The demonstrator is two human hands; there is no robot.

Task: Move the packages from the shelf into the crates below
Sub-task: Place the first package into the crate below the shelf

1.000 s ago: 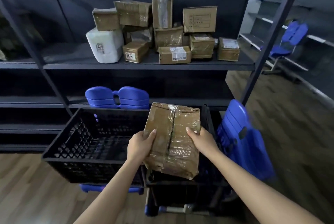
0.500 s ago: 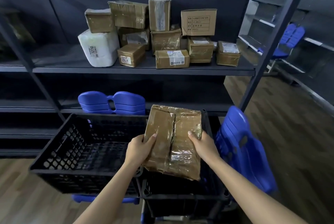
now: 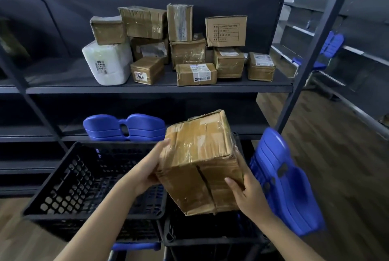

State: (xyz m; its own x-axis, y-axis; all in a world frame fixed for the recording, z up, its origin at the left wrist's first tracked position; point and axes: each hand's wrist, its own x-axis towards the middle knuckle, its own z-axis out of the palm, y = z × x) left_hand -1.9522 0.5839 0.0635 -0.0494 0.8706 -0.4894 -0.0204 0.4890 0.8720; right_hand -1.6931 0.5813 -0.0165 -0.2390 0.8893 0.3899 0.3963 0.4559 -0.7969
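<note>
While held tilted above two black crates (image 3: 92, 178), one taped cardboard package (image 3: 202, 161): left hand (image 3: 147, 168) and right hand (image 3: 246, 193) gripping its sides; remaining packages (image 3: 181, 48) on far shelf (image 3: 147, 89).

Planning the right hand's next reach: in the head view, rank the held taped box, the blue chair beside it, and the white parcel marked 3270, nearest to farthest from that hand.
1. Taped box, gripped by the right hand.
2. Blue chair, just right.
3. White parcel, upper shelf, far left.

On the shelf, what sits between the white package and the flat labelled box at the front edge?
In the head view, one small brown box marked 6767 lies between the white package and the flat labelled box.
</note>
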